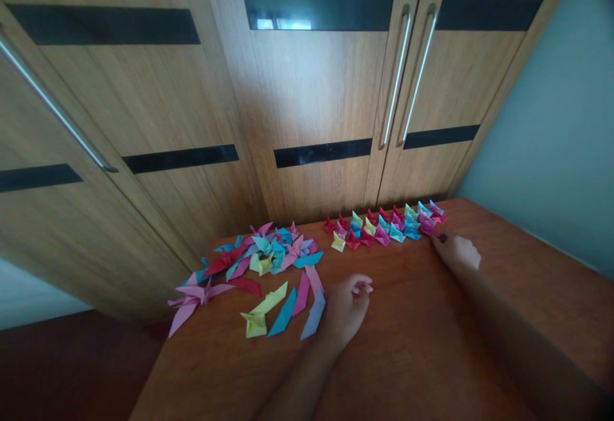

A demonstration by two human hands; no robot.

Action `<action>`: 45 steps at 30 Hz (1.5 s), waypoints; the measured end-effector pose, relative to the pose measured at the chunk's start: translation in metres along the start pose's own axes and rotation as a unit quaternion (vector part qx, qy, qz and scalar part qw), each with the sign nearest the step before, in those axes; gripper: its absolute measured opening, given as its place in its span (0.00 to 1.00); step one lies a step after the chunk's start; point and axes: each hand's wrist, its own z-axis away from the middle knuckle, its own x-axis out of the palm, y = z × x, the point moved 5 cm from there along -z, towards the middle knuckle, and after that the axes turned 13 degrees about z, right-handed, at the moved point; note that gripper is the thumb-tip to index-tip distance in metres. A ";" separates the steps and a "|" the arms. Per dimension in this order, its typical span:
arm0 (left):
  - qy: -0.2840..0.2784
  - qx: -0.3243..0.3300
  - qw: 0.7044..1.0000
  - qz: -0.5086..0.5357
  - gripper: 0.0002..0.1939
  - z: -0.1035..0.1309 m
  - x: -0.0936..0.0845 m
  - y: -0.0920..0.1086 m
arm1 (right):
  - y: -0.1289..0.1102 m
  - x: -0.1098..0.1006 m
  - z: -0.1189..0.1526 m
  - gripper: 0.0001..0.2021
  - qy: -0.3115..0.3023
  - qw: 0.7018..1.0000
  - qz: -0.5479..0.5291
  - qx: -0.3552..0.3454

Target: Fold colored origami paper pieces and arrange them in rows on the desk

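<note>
My right hand (456,252) reaches to the right end of the rows of small folded paper pieces (382,235), its fingers closed on a magenta paper piece (428,226). Over the wooden table, my left hand (348,306) has its fingers curled; whether anything small is between them is hidden. Beside it on the left lie a grey-blue paper strip (313,315), a pink strip (302,293), a blue strip (284,312) and a yellow folded piece (256,324). A pile of colourful paper cranes (273,251) sits farther back on the left.
A wooden cabinet (307,88) with dark bands and metal handles (397,79) stands behind the table (398,357). A blue-green wall (551,133) is at the right. The table's left edge slants toward the front.
</note>
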 end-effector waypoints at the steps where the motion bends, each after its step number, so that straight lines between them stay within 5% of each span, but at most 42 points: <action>1: -0.002 0.004 1.000 -0.002 0.10 0.000 0.000 0.001 | -0.001 0.000 -0.001 0.24 -0.004 1.000 0.003 0.000; 12: -0.005 0.011 1.000 -0.013 0.09 0.001 0.001 0.008 | -0.001 0.000 0.002 0.26 -0.001 1.000 -0.024 0.007; 17: 0.000 0.012 1.000 -0.009 0.10 0.001 0.002 0.003 | -0.002 -0.018 0.009 0.29 0.056 0.987 -0.124 0.082; 20: 0.014 0.012 1.000 0.000 0.11 0.001 0.001 0.005 | -0.027 -0.035 0.025 0.24 0.102 0.975 -0.189 0.056; 23: 0.015 0.038 0.999 -0.024 0.14 0.001 -0.008 0.025 | -0.075 -0.045 0.056 0.17 0.079 0.957 -0.271 -0.069; 26: 0.029 0.103 0.989 -0.102 0.16 0.003 -0.040 0.059 | -0.120 -0.042 0.096 0.16 0.033 0.928 -0.325 -0.177; 30: 0.113 0.160 0.936 -0.293 0.17 0.016 -0.123 0.093 | -0.150 -0.024 0.136 0.15 -0.004 0.909 -0.340 -0.242; 34: 0.215 0.084 0.856 -0.463 0.18 0.035 -0.222 0.089 | -0.157 -0.010 0.149 0.13 -0.024 0.908 -0.320 -0.270; 37: 0.276 0.008 0.790 -0.548 0.22 0.046 -0.270 0.075 | -0.156 -0.009 0.151 0.13 -0.032 0.907 -0.318 -0.276; 40: 0.269 -0.046 0.767 -0.581 0.24 0.046 -0.283 0.059 | -0.156 -0.012 0.152 0.13 -0.040 0.905 -0.316 -0.280; 45: 0.199 -0.014 0.812 -0.549 0.21 0.034 -0.259 0.045 | -0.157 -0.013 0.153 0.13 -0.048 0.905 -0.316 -0.280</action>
